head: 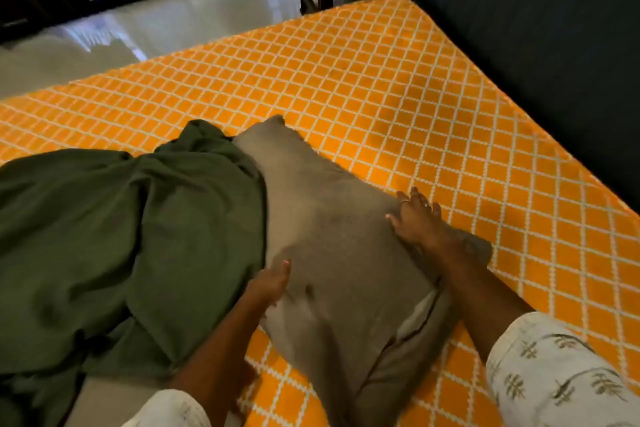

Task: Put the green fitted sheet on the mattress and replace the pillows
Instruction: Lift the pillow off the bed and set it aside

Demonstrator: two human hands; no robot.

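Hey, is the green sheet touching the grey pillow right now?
Touching. The head view shows the green sheet bunched against the grey pillow, its folds lapping over the pillow's left edge with no orange mattress showing between them.

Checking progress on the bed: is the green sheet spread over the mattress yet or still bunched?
Still bunched. The green sheet lies crumpled beside the grey pillow, and the mattress shows its orange checked cover.
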